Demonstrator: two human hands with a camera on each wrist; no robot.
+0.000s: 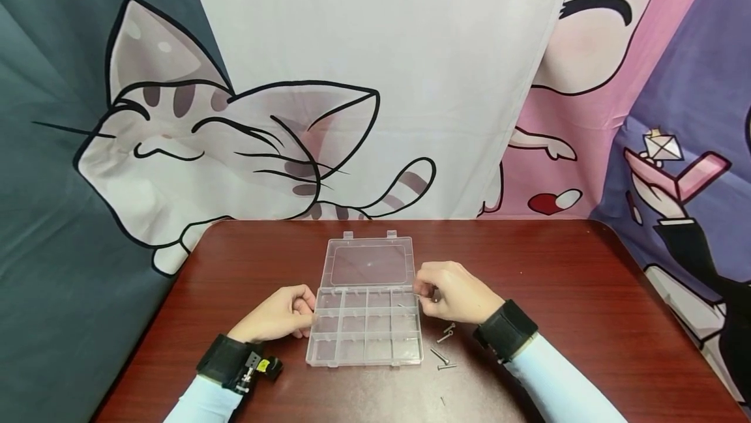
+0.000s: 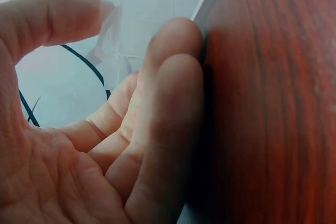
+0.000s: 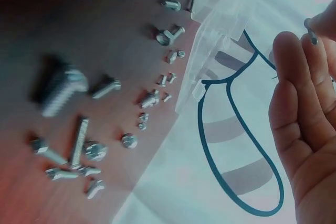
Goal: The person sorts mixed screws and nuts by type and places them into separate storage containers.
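Note:
A clear plastic compartment box [image 1: 352, 335] lies on the table with its lid [image 1: 368, 263] laid back away from me. At its left side my left hand [image 1: 280, 314] holds the edge; in the left wrist view the thumb [image 2: 68, 19] is at the clear wall and the fingers are curled beside it. My right hand [image 1: 457, 294] is by the box's back right corner and pinches a small metal screw [image 3: 311, 32] between thumb and fingertips. A small screw [image 1: 401, 306] appears to lie in a right-hand compartment.
Several loose screws [image 1: 440, 355] lie on the brown table [image 1: 587, 319] right of the box; in the right wrist view they are of mixed sizes, including a thick bolt [image 3: 65, 87]. A printed cloth with a cartoon cat [image 1: 158, 149] hangs behind the table.

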